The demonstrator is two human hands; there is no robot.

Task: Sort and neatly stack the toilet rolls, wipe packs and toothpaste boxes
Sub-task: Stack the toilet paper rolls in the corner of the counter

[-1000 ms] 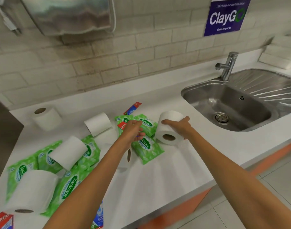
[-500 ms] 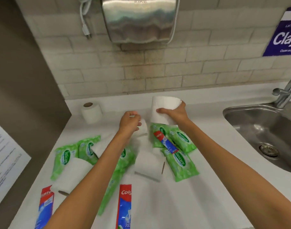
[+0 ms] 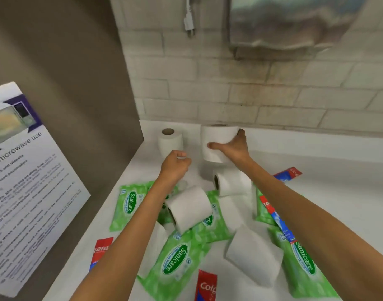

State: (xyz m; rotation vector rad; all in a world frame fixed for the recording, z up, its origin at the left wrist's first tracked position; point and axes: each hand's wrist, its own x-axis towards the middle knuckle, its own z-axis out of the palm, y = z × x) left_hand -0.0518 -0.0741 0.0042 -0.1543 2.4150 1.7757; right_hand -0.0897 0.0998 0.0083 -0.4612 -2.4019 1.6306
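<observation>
My right hand (image 3: 234,148) grips a white toilet roll (image 3: 217,140), held upright near the back of the white counter (image 3: 329,170). Another toilet roll (image 3: 170,142) stands upright in the back left corner, just left of the held one. My left hand (image 3: 175,165) hovers curled in front of that corner roll with nothing visible in it. Three more rolls (image 3: 189,208) (image 3: 232,184) (image 3: 254,256) lie on their sides among several green Sanicare wipe packs (image 3: 175,259) (image 3: 127,203). Red and blue toothpaste boxes (image 3: 205,286) (image 3: 101,250) (image 3: 289,173) lie scattered around the pile.
A brown side panel (image 3: 77,83) with a microwave-use notice (image 3: 27,181) closes off the counter on the left. The tiled wall (image 3: 229,94) runs behind, with a steel dispenser (image 3: 294,25) and a hanging plug (image 3: 189,20) above.
My right hand has carried the toilet roll left and back toward the corner roll. My left hand moved along beside it. The view swung left, so the sink is out of sight.
</observation>
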